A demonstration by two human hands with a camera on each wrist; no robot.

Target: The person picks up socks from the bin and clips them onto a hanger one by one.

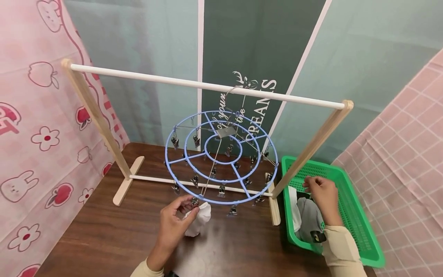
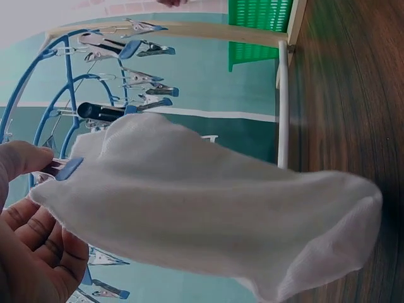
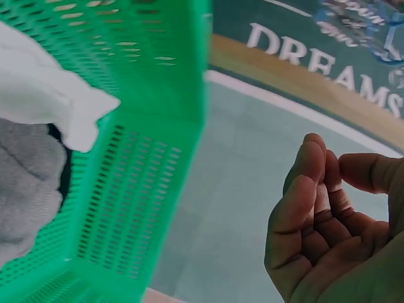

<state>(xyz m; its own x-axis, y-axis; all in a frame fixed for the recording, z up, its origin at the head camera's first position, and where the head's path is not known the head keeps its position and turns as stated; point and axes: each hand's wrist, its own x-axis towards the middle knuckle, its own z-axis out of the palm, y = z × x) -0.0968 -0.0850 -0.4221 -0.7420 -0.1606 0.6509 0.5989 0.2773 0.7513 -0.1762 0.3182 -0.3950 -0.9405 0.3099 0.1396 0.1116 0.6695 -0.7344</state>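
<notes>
My left hand (image 1: 174,227) is at the near-left edge of the round blue clip hanger (image 1: 214,202). Its thumb and fingers pinch a metal clip (image 2: 61,168) with blue tips. A white sock (image 2: 214,202) hangs from this clip, its opening at the clip's jaws and its toe down near the table. My right hand (image 1: 323,196) is over the green basket (image 1: 361,215), with fingers loosely bent and nothing between them in the right wrist view. Below it in the basket lie grey socks (image 1: 309,217) and a white sock (image 1: 294,209).
The hanger hooks over the white rail (image 1: 166,80) of a wooden stand. Several other clips (image 1: 222,190) dangle from its rings. The stand's right post (image 1: 311,150) rises beside the basket. A brown wooden table (image 1: 104,231) lies beneath, with a patterned curtain (image 1: 31,161) at left.
</notes>
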